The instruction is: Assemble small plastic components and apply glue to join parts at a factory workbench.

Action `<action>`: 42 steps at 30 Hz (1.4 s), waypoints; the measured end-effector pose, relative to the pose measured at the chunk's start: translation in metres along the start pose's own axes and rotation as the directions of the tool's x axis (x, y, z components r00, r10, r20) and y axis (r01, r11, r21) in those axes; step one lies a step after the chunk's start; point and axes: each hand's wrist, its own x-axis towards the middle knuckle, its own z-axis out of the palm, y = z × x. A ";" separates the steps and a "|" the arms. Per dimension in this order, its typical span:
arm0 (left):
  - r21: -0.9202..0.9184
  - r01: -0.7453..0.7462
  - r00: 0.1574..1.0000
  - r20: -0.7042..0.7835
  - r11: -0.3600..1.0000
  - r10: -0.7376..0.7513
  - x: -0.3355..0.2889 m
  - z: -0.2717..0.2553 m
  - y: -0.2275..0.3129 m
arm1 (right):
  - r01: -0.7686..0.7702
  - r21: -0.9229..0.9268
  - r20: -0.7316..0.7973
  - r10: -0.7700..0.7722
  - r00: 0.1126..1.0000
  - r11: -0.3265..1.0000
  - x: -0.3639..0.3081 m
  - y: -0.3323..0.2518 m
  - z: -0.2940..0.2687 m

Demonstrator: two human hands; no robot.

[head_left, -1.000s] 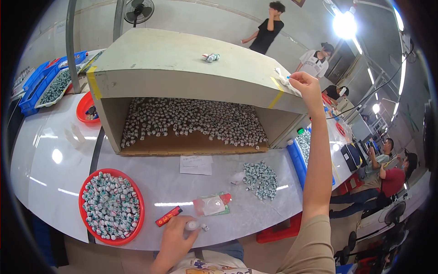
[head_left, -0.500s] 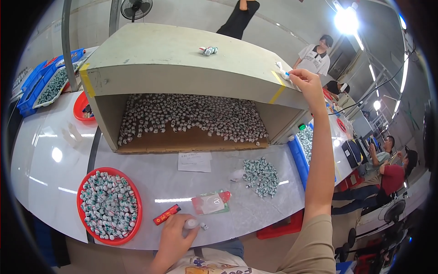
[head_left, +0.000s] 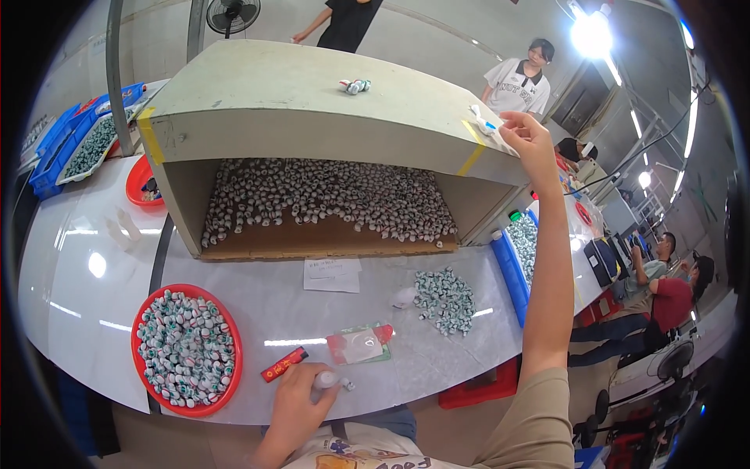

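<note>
Low at the front edge of the table, my left hand [head_left: 297,402] is closed round a small translucent white bottle [head_left: 325,380]. A tiny white-and-green painted piece [head_left: 347,384] lies beside the bottle. My right hand [head_left: 530,144] is raised at the right end of the top of a grey-green box [head_left: 289,133]. Its thumb and forefinger are apart, and I see nothing between them. Just left of those fingertips, a small white thing with a blue part [head_left: 486,125] rests on the box top. A red lighter-like stick [head_left: 284,364] lies by my left hand.
A red basin [head_left: 238,367] of painted pieces stands at left. Many more fill the box's open front, and a loose pile [head_left: 444,302] lies at right. A red-and-green packet [head_left: 359,345] and paper slips [head_left: 332,275] lie between. A blue bin [head_left: 509,273] stands at right; people are beyond.
My right fingers have come off the white-and-blue thing, which stays on the box top. My left hand keeps its bottle almost still. Two people behind the box have shifted left.
</note>
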 end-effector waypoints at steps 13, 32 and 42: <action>0.146 -0.050 0.995 -0.074 0.988 0.061 -0.003 0.007 -0.013 | 0.020 0.067 -0.197 -0.006 0.980 0.998 -0.076 0.001 -0.009; 0.525 -0.116 0.732 -0.529 0.843 0.430 0.034 -0.220 -0.003 | -0.009 -0.096 -0.278 -0.018 0.960 0.995 -0.199 0.049 -0.042; -0.060 -0.008 0.959 -0.283 0.998 -0.009 0.211 -0.318 -0.055 | -0.022 -0.284 -0.323 -0.075 0.943 0.958 -0.213 0.044 -0.056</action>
